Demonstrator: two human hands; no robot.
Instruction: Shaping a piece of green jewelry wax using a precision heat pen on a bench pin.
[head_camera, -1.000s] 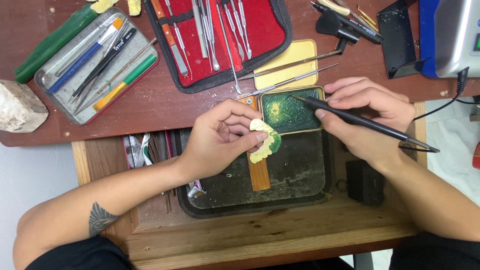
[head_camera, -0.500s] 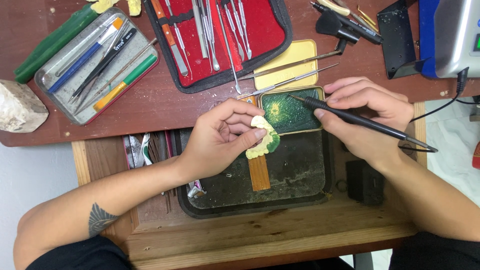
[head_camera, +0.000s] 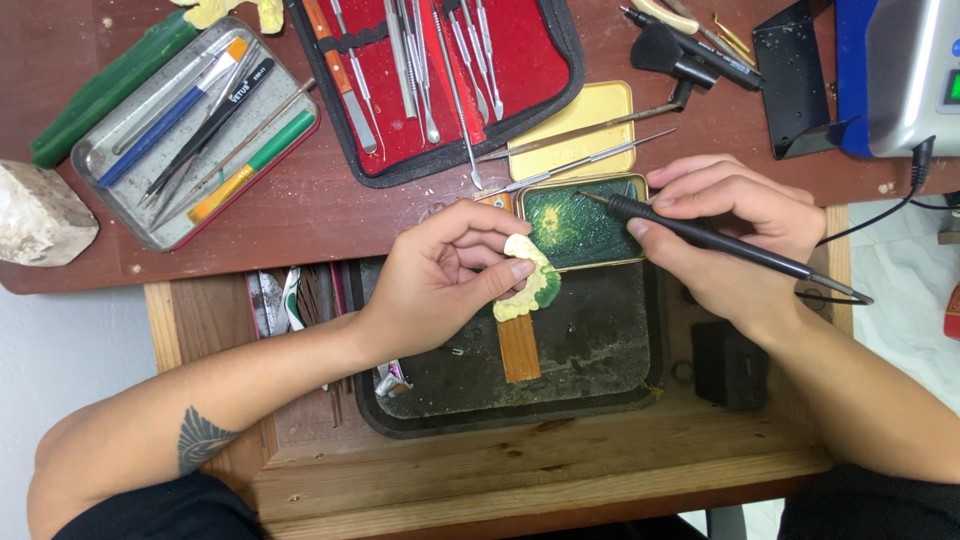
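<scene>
Left hand (head_camera: 440, 275) pinched a small yellow-green wax piece (head_camera: 527, 278) between thumb and fingers, holding it just at the lower-left corner of the green-stained tin (head_camera: 580, 222). Right hand (head_camera: 735, 235) gripped a black corded pen tool (head_camera: 720, 243) like a pencil, right of the tin, its metal tip over the tin's upper half. Tin lid (head_camera: 580, 120) lay just above the tin with two thin metal probes (head_camera: 590, 145) across it. Red instrument case (head_camera: 440, 80) sat up-left of the tin. Dark tray (head_camera: 590, 350) lay below the tin, a wooden strip (head_camera: 518, 345) in it under the wax piece.
</scene>
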